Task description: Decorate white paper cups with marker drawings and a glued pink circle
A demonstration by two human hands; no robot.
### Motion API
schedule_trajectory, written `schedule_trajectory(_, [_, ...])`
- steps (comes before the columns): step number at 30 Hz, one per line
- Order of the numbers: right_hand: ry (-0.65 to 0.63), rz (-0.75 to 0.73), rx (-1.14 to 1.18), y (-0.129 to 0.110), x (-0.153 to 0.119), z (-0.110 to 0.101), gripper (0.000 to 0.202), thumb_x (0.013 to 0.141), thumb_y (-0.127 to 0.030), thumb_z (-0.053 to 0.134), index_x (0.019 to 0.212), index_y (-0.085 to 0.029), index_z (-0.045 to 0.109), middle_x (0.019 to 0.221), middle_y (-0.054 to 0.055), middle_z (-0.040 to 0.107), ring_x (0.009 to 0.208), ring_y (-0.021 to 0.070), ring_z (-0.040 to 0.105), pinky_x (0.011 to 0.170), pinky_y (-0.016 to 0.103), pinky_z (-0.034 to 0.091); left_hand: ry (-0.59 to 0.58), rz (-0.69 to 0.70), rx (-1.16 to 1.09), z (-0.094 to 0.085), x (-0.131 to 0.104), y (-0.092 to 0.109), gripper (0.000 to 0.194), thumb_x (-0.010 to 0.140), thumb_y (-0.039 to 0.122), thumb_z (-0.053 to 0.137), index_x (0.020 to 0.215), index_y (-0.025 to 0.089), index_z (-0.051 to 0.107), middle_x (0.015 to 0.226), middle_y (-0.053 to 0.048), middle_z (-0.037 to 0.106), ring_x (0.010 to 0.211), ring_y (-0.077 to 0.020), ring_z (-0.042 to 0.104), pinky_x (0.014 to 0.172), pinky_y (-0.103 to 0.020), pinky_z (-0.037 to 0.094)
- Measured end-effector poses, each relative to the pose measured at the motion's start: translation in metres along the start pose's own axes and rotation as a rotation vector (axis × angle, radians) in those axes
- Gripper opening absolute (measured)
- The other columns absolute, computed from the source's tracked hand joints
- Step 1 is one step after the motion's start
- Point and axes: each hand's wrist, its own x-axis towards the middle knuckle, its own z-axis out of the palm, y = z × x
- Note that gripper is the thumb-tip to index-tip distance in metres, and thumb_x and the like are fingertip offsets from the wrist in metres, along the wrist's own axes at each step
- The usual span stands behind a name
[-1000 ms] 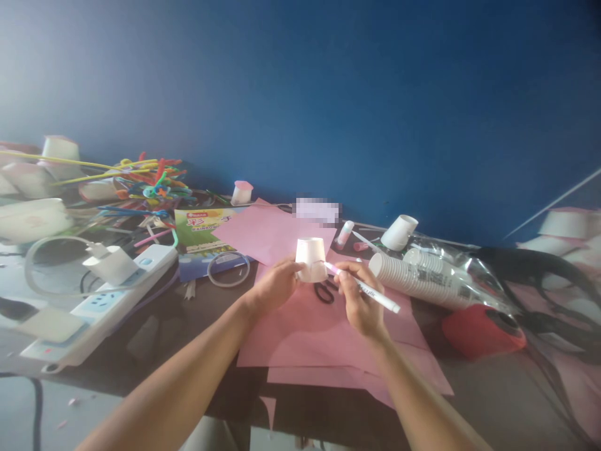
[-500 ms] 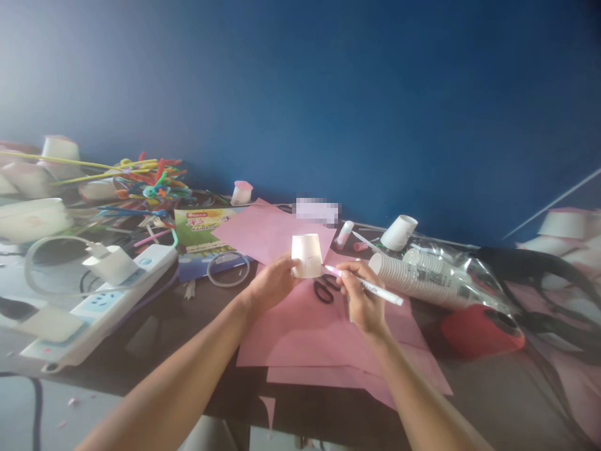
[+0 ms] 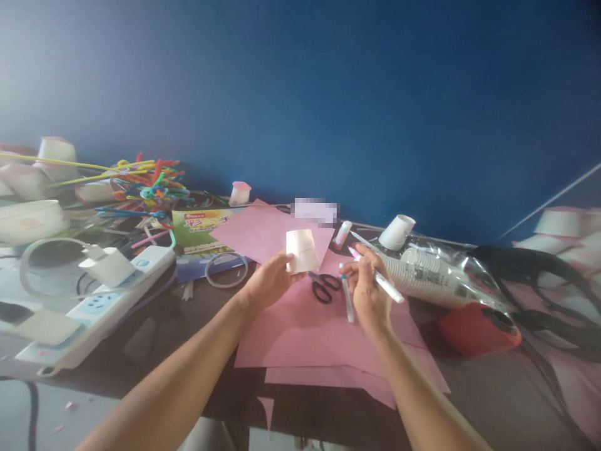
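Upside down and slightly tilted, a white paper cup (image 3: pixel 303 252) is gripped at its left side by my left hand (image 3: pixel 270 279). My right hand (image 3: pixel 370 285) holds a white marker with a pink tip (image 3: pixel 389 287), apart from the cup. Beside my right fingers a second marker with a blue end (image 3: pixel 348 299) shows over the pink paper (image 3: pixel 300 338). Black-handled scissors (image 3: pixel 323 288) lie between my hands, just below the cup.
Nested paper cups (image 3: pixel 427 275) in clear plastic and a red object (image 3: pixel 479 330) are at the right. A power strip (image 3: pixel 98 307), colourful pipe cleaners (image 3: pixel 154 185) and a green paper pack (image 3: pixel 201 228) are at the left. A blue wall rises behind.
My right hand has moved right and up, taking the pink-tipped marker away from the cup. The cup has shifted slightly left and tilted. The blue-ended marker is now visible.
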Motion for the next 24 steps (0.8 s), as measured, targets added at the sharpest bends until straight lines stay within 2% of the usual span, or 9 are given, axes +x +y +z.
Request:
schedule_trajectory(3, [-0.003, -0.102, -0.237, 0.005, 0.006, -0.005, 0.027, 0.089, -0.033, 0.047, 0.108, -0.018, 0.061, 0.087, 0.006, 0.068, 0.07, 0.0154, 0.064, 0.064, 0.029, 0.051, -0.121, -0.133, -0.175, 0.002, 0.0, 0.0, 0.026, 0.083, 0.031, 0.055, 0.101, 0.017, 0.068, 0.103, -0.008, 0.067, 0.097, -0.022, 0.061, 0.086, -0.037, 0.047])
schedule_trajectory(5, [-0.029, -0.151, -0.362, 0.013, 0.01, -0.009, 0.032, 0.086, -0.027, 0.05, 0.116, -0.018, 0.057, 0.099, 0.009, 0.068, 0.084, 0.0193, 0.065, 0.074, 0.033, 0.052, -0.153, -0.168, -0.275, 0.002, 0.0, -0.001, 0.025, 0.084, 0.029, 0.055, 0.102, 0.017, 0.068, 0.106, -0.007, 0.067, 0.099, -0.0205, 0.06, 0.088, -0.034, 0.046])
schedule_trajectory(9, [-0.192, -0.194, -0.531, 0.032, 0.014, -0.013, 0.048, 0.08, -0.017, 0.051, 0.128, -0.016, 0.048, 0.098, 0.009, 0.069, 0.086, 0.0219, 0.066, 0.08, 0.039, 0.052, -0.11, -0.178, -0.342, 0.001, 0.0, -0.002, 0.029, 0.083, 0.025, 0.056, 0.108, 0.015, 0.065, 0.107, -0.008, 0.067, 0.102, -0.0218, 0.06, 0.096, -0.038, 0.044])
schedule_trajectory(13, [-0.295, -0.227, -0.674, 0.042, 0.015, -0.01, 0.043, 0.079, -0.009, 0.043, 0.12, -0.014, 0.057, 0.106, 0.014, 0.068, 0.099, 0.0269, 0.062, 0.087, 0.046, 0.049, -0.063, -0.193, -0.346, 0.003, -0.001, 0.0, 0.036, 0.082, 0.023, 0.057, 0.116, 0.013, 0.061, 0.109, -0.009, 0.067, 0.104, -0.023, 0.061, 0.099, -0.04, 0.043])
schedule_trajectory(17, [-0.356, -0.217, -0.644, 0.041, 0.013, -0.006, 0.042, 0.079, -0.009, 0.043, 0.117, -0.015, 0.06, 0.104, 0.012, 0.069, 0.096, 0.0257, 0.064, 0.086, 0.043, 0.051, -0.054, -0.199, -0.334, 0.004, -0.001, 0.001, 0.04, 0.082, 0.023, 0.057, 0.12, 0.011, 0.059, 0.11, -0.011, 0.067, 0.103, -0.0235, 0.061, 0.099, -0.04, 0.044])
schedule_trajectory(24, [-0.312, -0.174, -0.486, 0.03, 0.011, -0.004, 0.042, 0.077, -0.006, 0.04, 0.112, -0.016, 0.062, 0.106, 0.01, 0.069, 0.094, 0.0207, 0.066, 0.084, 0.036, 0.053, -0.063, -0.191, -0.284, 0.004, -0.001, 0.0, 0.037, 0.082, 0.024, 0.058, 0.118, 0.014, 0.06, 0.11, -0.009, 0.067, 0.101, -0.0212, 0.061, 0.093, -0.035, 0.046])
